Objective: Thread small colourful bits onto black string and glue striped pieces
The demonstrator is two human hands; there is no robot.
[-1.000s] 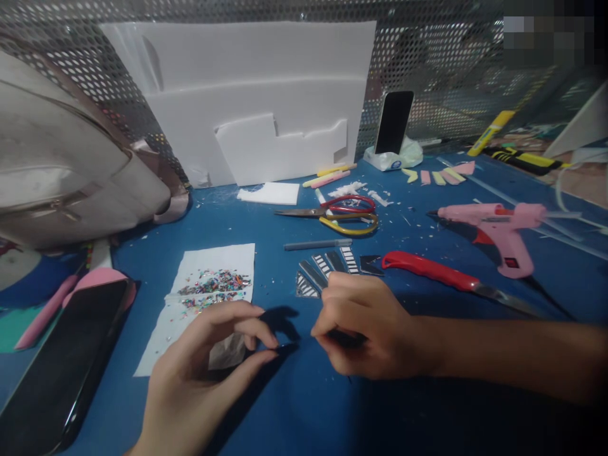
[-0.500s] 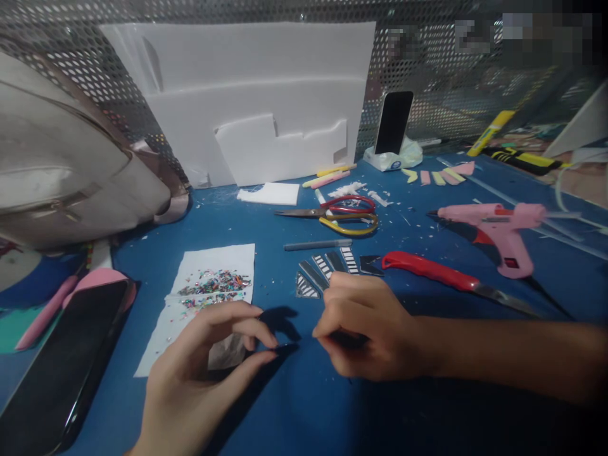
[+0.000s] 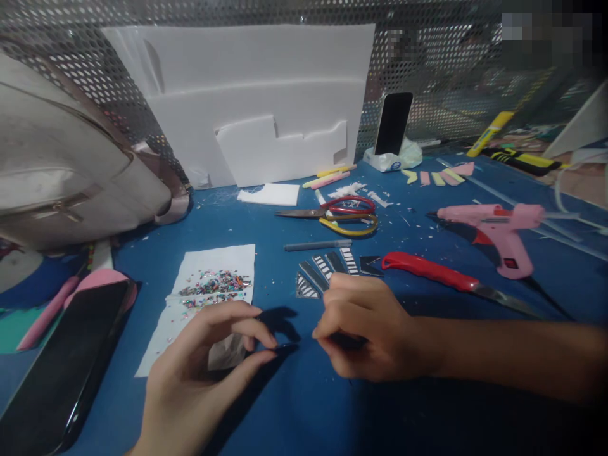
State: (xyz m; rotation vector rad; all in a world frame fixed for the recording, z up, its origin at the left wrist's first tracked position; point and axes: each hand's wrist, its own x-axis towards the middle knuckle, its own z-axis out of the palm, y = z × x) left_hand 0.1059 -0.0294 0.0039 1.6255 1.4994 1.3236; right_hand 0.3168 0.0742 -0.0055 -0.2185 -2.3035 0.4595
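Note:
My left hand (image 3: 209, 361) hovers over the near edge of a white paper sheet (image 3: 199, 259), its thumb and forefinger nearly meeting in a pinch. At those fingertips is a tiny dark sliver, too small to name. Colourful sequin-like bits (image 3: 216, 288) lie heaped on the paper. Opposite, my right hand (image 3: 365, 329) is closed with its fingertips pressed together; whatever it may hold is hidden. Just behind the right hand, several dark and white-striped strips (image 3: 317, 272) lie fanned out, with a dark notched piece (image 3: 370, 265) beside them and a thin grey stick (image 3: 318, 245) beyond.
A red-handled cutter (image 3: 432, 271) and a pink glue gun (image 3: 494, 221) lie to the right. Scissors (image 3: 332, 214) rest behind the strips, near white foam scraps (image 3: 268, 194). Leftward are a black phone (image 3: 66, 361) and a pale bag (image 3: 76, 164). Another phone (image 3: 394, 123) stands behind.

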